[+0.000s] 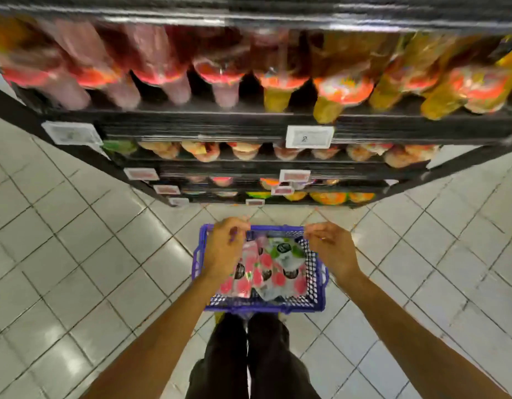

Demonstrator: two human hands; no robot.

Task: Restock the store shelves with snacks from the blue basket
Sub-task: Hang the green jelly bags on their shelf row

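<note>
**Both hands over the blue basket, in front of the shelves**

Setting: a blue plastic mesh-sided basket sits on the pale tiled floor, directly in front of the person's dark-trousered legs and just short of the black metal store shelving.

Basket contents: glossy snack packets printed in pink, white and green, lying flat and overlapping. They fill most of the basket. Print is too blurred to read.

Left hand: over the basket's far left corner, fingers curled down around the far rim. The hand hides the contact, so I cannot tell whether it is gripping the rim.

Right hand: over the far right corner, fingers bent toward the rim. Same uncertainty; whether it is closed on anything cannot be seen.

Shelves: the upper tier holds a row of tall pink and yellow packaged goods, strongly motion-blurred. Lower tiers carry smaller orange and red packs. White price labels are clipped to the shelf edges.
</note>
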